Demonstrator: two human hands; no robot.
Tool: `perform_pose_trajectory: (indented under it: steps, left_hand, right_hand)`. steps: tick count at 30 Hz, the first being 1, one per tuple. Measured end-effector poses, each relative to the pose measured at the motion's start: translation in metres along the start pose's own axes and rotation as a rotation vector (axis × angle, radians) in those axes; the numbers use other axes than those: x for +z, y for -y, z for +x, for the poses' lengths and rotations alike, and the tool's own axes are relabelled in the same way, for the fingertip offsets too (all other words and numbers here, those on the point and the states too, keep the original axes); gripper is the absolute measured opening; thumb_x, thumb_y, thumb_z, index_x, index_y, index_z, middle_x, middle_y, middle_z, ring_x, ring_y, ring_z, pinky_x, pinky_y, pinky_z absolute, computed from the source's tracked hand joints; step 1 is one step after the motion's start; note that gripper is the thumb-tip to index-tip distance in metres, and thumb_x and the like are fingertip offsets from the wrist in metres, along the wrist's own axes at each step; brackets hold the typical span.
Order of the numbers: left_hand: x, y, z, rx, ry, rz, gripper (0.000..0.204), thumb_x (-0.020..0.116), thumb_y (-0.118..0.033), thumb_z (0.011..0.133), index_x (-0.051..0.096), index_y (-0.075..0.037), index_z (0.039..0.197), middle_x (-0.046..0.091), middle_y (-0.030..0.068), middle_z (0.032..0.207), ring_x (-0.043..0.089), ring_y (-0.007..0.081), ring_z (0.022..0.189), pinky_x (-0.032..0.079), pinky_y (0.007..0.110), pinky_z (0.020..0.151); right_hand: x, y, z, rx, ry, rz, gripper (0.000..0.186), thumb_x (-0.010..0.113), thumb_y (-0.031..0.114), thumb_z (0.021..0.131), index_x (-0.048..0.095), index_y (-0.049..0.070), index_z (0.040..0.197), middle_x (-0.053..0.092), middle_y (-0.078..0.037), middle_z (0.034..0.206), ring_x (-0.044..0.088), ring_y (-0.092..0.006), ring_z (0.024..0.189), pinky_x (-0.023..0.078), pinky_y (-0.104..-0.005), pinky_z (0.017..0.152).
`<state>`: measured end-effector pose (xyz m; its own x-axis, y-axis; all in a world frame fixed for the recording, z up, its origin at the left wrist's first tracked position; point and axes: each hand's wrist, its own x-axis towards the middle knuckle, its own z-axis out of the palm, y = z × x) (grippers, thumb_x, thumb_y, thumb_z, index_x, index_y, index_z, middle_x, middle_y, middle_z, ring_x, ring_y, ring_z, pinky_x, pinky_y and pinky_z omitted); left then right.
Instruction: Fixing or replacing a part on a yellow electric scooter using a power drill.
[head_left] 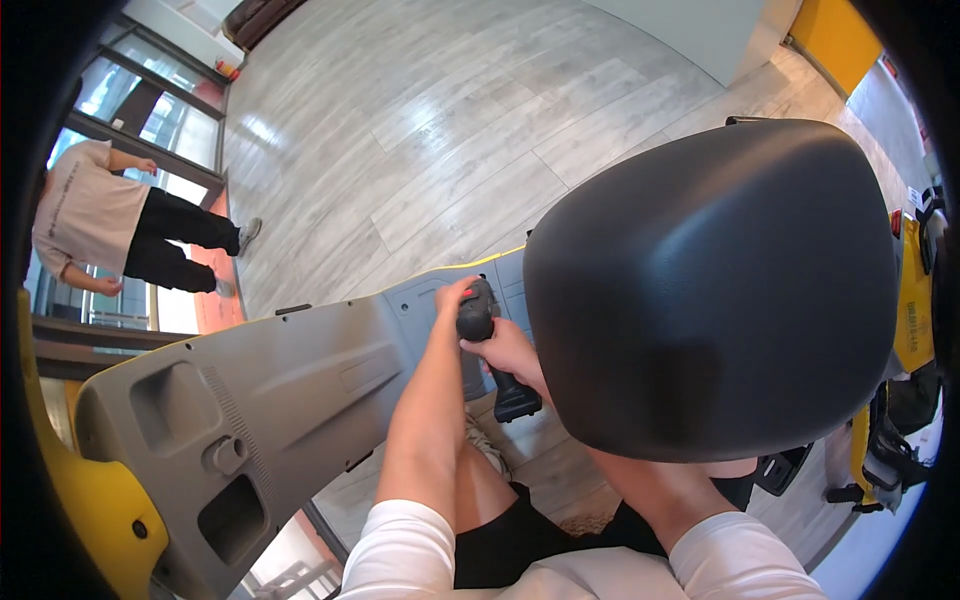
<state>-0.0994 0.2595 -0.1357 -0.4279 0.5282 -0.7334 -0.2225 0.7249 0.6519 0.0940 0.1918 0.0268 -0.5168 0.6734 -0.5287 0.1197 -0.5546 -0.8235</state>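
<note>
A black cordless drill [476, 322] points away from me at the grey footboard panel [425, 300] of a yellow and grey scooter-like vehicle. My right hand [510, 348] is wrapped round the drill's handle, above its black battery [517, 402]. Bent fingers of my left hand [455, 294] rest against the drill's front end, with some fingertips hidden. The drill's tip and whatever it touches cannot be made out. Close to my right forearm, a large black padded seat [710, 290] covers part of the view.
The grey inner shield [290, 400] on the left has hollow pockets and a round knob [228, 455]. A person [100, 215] stands by the glass doors at the far left. Wood-look floor [420, 130] spreads beyond the vehicle. Yellow and black parts [905, 330] stand at the right edge.
</note>
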Motion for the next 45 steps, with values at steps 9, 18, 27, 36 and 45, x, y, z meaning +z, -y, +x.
perform_pose_trajectory:
  steps: [9,18,27,36,45]
  left_hand:
    - [-0.01,-0.023,-0.035,-0.052,0.153,0.126,0.03,0.061,-0.03,0.09,0.068,0.0,0.088,0.069,0.0101,0.077,0.064,0.0217,0.057,0.053,0.036,0.054]
    - [-0.013,-0.051,-0.08,-0.297,0.67,-0.195,0.046,0.047,-0.038,0.097,0.062,0.005,0.105,0.068,0.0154,0.092,0.066,0.0252,0.072,0.057,0.038,0.061]
    - [-0.015,-0.046,-0.068,0.245,0.203,0.226,0.038,0.057,-0.035,0.092,0.068,0.0,0.102,0.07,0.0124,0.084,0.069,0.022,0.078,0.056,0.035,0.065]
    - [0.004,-0.043,-0.085,0.807,-0.034,0.819,0.014,0.074,-0.016,0.076,0.074,-0.006,0.084,0.07,0.014,0.08,0.067,0.0273,0.074,0.053,0.036,0.07]
    - [0.016,-0.038,-0.085,1.032,-0.068,0.813,0.013,0.074,-0.017,0.077,0.074,-0.007,0.085,0.063,0.0159,0.085,0.061,0.0333,0.084,0.049,0.043,0.075]
  right_hand:
    - [0.017,-0.044,0.016,-0.223,-0.279,-0.519,0.03,0.072,0.02,0.076,0.061,-0.001,0.095,0.066,-0.019,0.081,0.066,-0.0298,0.071,0.051,-0.0391,0.065]
    - [0.029,-0.057,0.035,-0.144,-0.304,-0.456,0.031,0.071,0.019,0.076,0.06,-0.002,0.095,0.066,-0.02,0.077,0.067,-0.0332,0.072,0.052,-0.041,0.066]
    - [0.025,-0.024,0.007,-0.152,-0.339,-0.437,0.028,0.068,0.018,0.075,0.062,-0.003,0.092,0.067,-0.02,0.076,0.067,-0.0343,0.072,0.053,-0.0411,0.066]
    - [0.0,-0.014,-0.089,-0.117,-0.174,-0.597,0.037,0.067,0.018,0.074,0.06,-0.003,0.103,0.066,-0.026,0.089,0.063,-0.0427,0.093,0.049,-0.0454,0.08]
    - [-0.006,0.054,-0.162,0.064,0.275,-0.622,0.034,0.07,0.017,0.073,0.057,-0.005,0.095,0.065,-0.027,0.094,0.063,-0.042,0.097,0.049,-0.0458,0.082]
